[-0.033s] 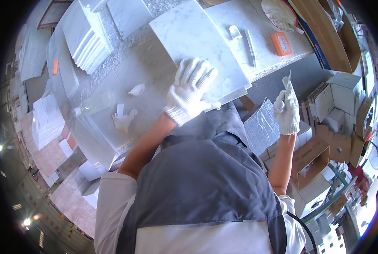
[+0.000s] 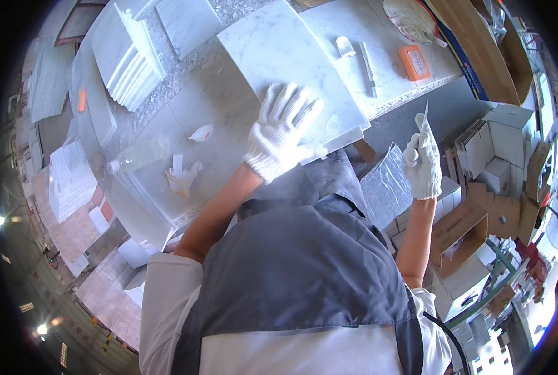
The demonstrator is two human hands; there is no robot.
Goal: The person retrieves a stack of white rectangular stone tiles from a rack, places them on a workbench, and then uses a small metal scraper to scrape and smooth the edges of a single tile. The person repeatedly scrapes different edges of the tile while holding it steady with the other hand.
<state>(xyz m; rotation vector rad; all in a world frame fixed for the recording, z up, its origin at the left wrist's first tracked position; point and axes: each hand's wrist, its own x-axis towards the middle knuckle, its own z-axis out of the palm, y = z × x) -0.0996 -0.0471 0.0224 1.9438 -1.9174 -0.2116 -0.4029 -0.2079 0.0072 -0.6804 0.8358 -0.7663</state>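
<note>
My left hand, in a white knit glove, lies flat with its fingers apart on a pale, grey-veined marble tile. Its thumb reaches toward the tile's near edge. The tile rests on another slab whose corner shows beneath it. Off to the right, away from the tile, my right hand is raised in a matching glove. Its fingers are closed on a thin, pale, pointed strip that sticks up from them. What kind of tool the strip is, I cannot make out.
On the bench to the right lie an orange box, a slim bar and a bowl with whitish contents. A plastic bottle and a small white scoop-like piece lie left. Tile stacks stand far left, cartons right.
My left hand has shifted very slightly on the tile, its fingers a little more spread. My right hand keeps its pose, and the whole view has moved by a hair.
</note>
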